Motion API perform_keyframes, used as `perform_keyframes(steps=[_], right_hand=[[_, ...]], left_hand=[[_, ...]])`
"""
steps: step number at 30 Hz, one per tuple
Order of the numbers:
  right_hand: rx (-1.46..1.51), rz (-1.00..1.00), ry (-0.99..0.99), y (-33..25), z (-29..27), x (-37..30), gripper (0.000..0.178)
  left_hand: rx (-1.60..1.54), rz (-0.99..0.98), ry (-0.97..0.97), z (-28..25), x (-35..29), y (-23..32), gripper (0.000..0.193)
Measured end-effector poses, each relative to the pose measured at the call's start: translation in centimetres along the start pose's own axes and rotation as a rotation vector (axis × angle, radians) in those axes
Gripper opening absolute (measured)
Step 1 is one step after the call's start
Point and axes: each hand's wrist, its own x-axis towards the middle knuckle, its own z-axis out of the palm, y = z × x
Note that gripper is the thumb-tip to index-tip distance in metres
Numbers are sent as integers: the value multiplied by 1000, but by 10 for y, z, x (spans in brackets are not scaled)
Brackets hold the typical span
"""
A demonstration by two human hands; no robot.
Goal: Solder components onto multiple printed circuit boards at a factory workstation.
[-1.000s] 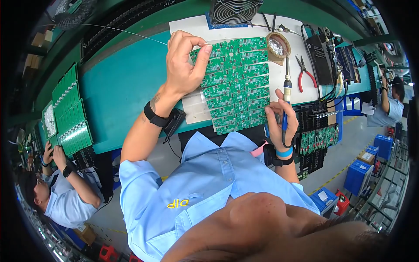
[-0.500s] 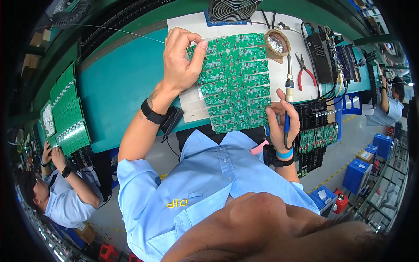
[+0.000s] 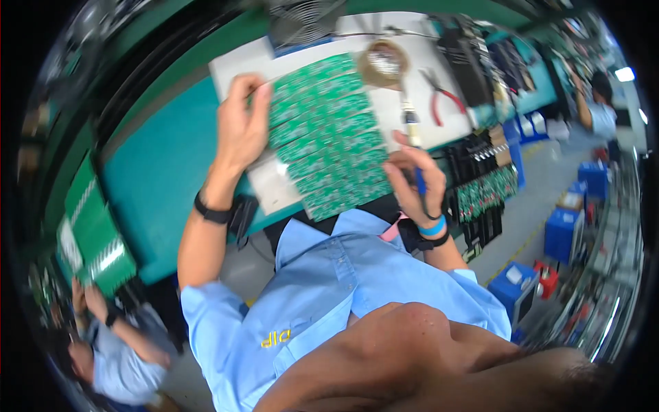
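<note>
A panel of green circuit boards (image 3: 329, 137) lies over white sheeting, its near edge close to my body. My left hand (image 3: 244, 123) is beside the panel's far left corner, thumb and forefinger drawn together in a pinch. Blur hides what is between them. My right hand (image 3: 420, 180) is wrapped round a soldering iron (image 3: 411, 118), which points away from me. Its thumb and fingertips are by the panel's right edge. A round dish of shiny bits (image 3: 384, 63) stands past the iron's tip, with red-handled pliers (image 3: 443, 104) to the right.
A fan (image 3: 307, 24) stands at the back. Black equipment (image 3: 463, 65) and cables are at the right, above a black rack holding green boards (image 3: 489, 189). Large green boards (image 3: 99, 233) lie at far left by a co-worker (image 3: 130, 353); another person (image 3: 597, 103) is far right.
The whole view has shifted and blurred. My left hand has moved left off the panel's corner. The thin wire seen by it before no longer shows. My right hand still holds the soldering iron.
</note>
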Motion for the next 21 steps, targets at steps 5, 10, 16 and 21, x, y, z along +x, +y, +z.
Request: perform_keyframes(steps=[5, 10, 16, 21], right_hand=[[44, 70, 16, -6, 1, 8, 53], [-57, 4, 9, -10, -8, 12, 41], [19, 126, 244, 1, -31, 1, 44], [101, -14, 454, 33, -40, 11, 43]], left_hand=[[-117, -31, -5, -3, -6, -14, 20], [-166, -65, -10, 0, -4, -22, 18], [-113, -76, 7, -1, -3, -18, 20], [-72, -131, 12, 0, -2, -17, 22]])
